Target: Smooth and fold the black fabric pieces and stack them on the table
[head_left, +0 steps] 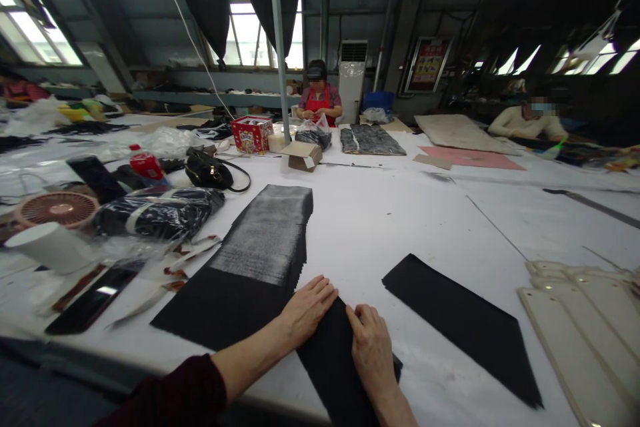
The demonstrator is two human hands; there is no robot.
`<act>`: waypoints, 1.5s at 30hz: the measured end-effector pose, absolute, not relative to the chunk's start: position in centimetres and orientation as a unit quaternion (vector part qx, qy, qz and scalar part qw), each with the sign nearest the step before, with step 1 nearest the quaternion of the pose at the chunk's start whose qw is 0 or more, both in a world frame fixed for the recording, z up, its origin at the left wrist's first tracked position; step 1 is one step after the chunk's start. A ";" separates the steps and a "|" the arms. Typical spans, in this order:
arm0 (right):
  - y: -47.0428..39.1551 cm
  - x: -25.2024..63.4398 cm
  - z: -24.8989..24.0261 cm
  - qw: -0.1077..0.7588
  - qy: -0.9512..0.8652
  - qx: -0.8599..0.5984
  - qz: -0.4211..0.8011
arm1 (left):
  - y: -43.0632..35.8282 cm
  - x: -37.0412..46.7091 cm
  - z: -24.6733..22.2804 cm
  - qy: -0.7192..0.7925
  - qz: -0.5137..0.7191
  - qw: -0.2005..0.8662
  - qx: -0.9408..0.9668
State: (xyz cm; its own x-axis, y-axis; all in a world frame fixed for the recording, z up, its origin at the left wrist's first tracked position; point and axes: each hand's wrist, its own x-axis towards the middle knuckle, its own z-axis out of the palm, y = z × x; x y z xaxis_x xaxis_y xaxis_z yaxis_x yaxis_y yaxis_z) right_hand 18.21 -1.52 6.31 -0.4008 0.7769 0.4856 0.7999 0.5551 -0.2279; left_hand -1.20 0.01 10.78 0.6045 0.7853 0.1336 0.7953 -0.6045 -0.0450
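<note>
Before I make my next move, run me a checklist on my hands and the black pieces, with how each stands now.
1. Left hand on the middle piece: ok, laid over its far end.
2. Right hand at that piece: ok, fingers by its right edge.
3. Right grip firm: cannot tell.
4. Stack squared up: not ok, its pieces are fanned out.
5. Right piece away from both hands: ok, lying apart.

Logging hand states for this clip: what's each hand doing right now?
Left hand: open, palm down on the black piece between the hands.
Right hand: fingers curled at that piece's edge; grip cannot be told.
</note>
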 end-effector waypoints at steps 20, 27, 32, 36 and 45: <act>-4.3 22.7 6.3 0.290 -0.839 -0.460 -0.015 | -1.3 1.0 11.8 -0.392 -0.070 0.011 -0.917; -5.0 24.1 6.2 0.296 -0.843 -0.449 -0.015 | -1.8 2.3 11.9 -0.378 -0.037 -0.020 -0.925; -5.6 24.9 6.3 0.298 -0.844 -0.446 -0.006 | -2.2 3.4 11.9 -0.391 -0.012 0.014 -0.920; -6.1 25.6 6.1 0.300 -0.843 -0.447 -0.006 | -2.5 4.3 11.8 -0.367 -0.019 0.020 -0.930; -7.1 26.7 6.3 0.292 -0.840 -0.454 -0.043 | -4.0 6.0 11.8 -0.381 0.023 0.042 -0.923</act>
State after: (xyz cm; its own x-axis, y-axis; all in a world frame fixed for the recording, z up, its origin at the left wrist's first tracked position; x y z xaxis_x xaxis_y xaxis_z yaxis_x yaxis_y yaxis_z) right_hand 26.70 -7.05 6.26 -0.4164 0.7386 0.5303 0.7883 0.5838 -0.1942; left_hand 6.05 -4.02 11.84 0.7091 0.7050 -0.0111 0.7011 -0.7067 -0.0951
